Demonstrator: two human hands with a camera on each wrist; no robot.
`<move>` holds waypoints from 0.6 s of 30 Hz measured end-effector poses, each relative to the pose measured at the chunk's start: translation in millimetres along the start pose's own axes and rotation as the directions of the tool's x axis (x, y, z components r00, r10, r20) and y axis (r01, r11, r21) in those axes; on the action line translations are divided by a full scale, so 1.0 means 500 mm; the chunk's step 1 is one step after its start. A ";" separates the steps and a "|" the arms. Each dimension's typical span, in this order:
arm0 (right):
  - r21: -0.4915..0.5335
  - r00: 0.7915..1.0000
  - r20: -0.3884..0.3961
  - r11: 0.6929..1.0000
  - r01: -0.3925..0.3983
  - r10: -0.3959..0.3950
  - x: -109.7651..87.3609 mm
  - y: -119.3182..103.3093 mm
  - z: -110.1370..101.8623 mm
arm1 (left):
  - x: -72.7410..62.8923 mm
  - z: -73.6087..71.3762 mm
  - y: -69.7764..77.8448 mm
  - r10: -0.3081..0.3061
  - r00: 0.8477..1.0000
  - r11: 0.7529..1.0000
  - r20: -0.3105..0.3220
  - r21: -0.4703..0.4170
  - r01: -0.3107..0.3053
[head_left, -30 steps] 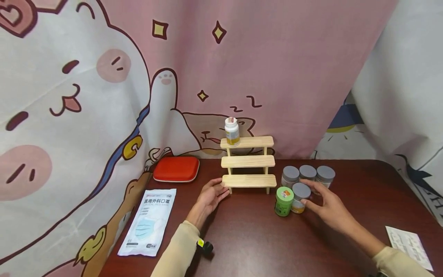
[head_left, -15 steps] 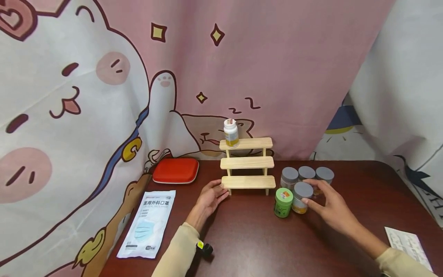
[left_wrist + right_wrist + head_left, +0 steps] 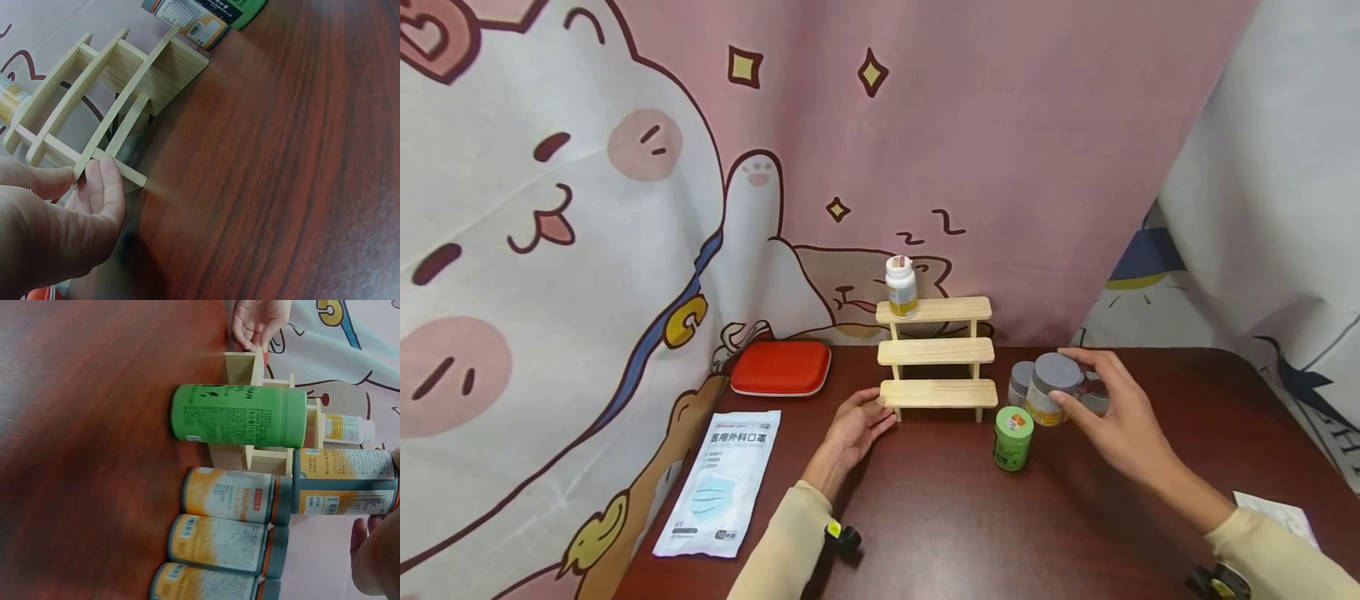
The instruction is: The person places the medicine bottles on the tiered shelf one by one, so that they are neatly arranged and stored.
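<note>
A three-step wooden shelf [image 3: 937, 352] stands at the back of the table, with a white and yellow bottle [image 3: 902, 287] on the left of its top step. My left hand [image 3: 852, 431] pinches the left end of the lowest step, as the left wrist view shows with thumb above and fingers below. My right hand [image 3: 1116, 421] grips a grey-lidded jar [image 3: 1051, 390] by its lid, raised above the table in the right wrist view [image 3: 347, 481]. Behind it stand several matching jars [image 3: 228, 544], partly hidden in the head view. A green jar [image 3: 1013, 439] stands in front.
At the left lie a red zip case [image 3: 782, 367] and a white face-mask packet [image 3: 720, 483]. A small printed card [image 3: 1276, 517] lies at the right, partly behind my right forearm. A patterned curtain [image 3: 1000, 150] hangs behind the table.
My right hand has lifted the grey-lidded jar off the table, up and away from beside the green jar. My left hand has kept its place on the shelf.
</note>
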State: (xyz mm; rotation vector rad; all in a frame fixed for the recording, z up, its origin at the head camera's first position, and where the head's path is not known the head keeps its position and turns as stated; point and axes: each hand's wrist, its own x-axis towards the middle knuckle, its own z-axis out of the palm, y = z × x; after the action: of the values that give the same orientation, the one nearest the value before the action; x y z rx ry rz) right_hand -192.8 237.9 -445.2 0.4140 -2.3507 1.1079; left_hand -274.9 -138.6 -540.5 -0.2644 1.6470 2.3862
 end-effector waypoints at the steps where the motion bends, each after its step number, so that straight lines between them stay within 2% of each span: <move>1: 0.002 1.000 -0.008 1.000 0.003 -0.003 0.007 -0.003 0.003 | 0.000 0.000 0.000 -0.001 1.000 1.000 0.000 0.000 0.001; 8: 0.035 0.998 -0.061 0.999 0.030 -0.028 0.057 -0.021 0.014 | -0.002 0.002 0.000 -0.006 1.000 1.000 -0.004 -0.001 0.006; 18: 0.163 0.995 -0.087 0.984 0.070 -0.056 0.136 -0.042 0.044 | -0.002 0.000 0.001 -0.001 1.000 1.000 -0.003 -0.001 0.001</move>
State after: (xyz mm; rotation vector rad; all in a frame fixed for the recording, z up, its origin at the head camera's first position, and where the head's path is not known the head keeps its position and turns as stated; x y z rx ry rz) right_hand -245.7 203.7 -405.8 0.4892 -2.1675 1.2704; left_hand -274.1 -139.1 -539.7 -0.2692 1.6465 2.3871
